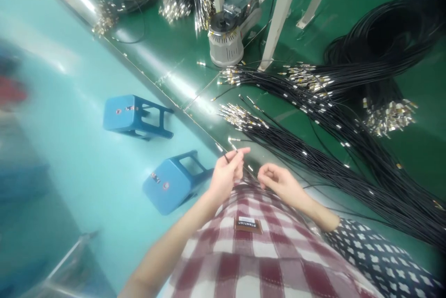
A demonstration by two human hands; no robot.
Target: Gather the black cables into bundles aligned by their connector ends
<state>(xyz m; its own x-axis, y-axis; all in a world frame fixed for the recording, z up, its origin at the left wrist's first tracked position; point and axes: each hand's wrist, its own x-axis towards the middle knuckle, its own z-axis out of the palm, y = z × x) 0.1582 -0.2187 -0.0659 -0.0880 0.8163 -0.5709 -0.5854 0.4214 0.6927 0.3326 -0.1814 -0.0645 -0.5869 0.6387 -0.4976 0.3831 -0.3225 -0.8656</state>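
My left hand (pixel 228 172) is closed on a thin black cable (pixel 226 157) near its end, with the index finger stretched out to the right. A silver connector (pixel 219 147) tips this cable and points up and left. Another slim silver end (pixel 232 144) sticks up beside the same fingers. My right hand (pixel 280 182) is a little to the right, its fingers curled in toward the thumb. What they pinch, if anything, is too small to make out. Just beyond both hands lies a thick bundle of black cables (pixel 299 152) with silver and gold connector ends (pixel 240 117).
More cable bundles (pixel 306 77) and a large black coil (pixel 386 33) lie on the green table (pixel 174 75). A grey round machine (pixel 226 42) stands among white metal legs (pixel 280 15). Two blue stools (pixel 120 112) are on the floor to the left. Blurred shapes fill the far left.
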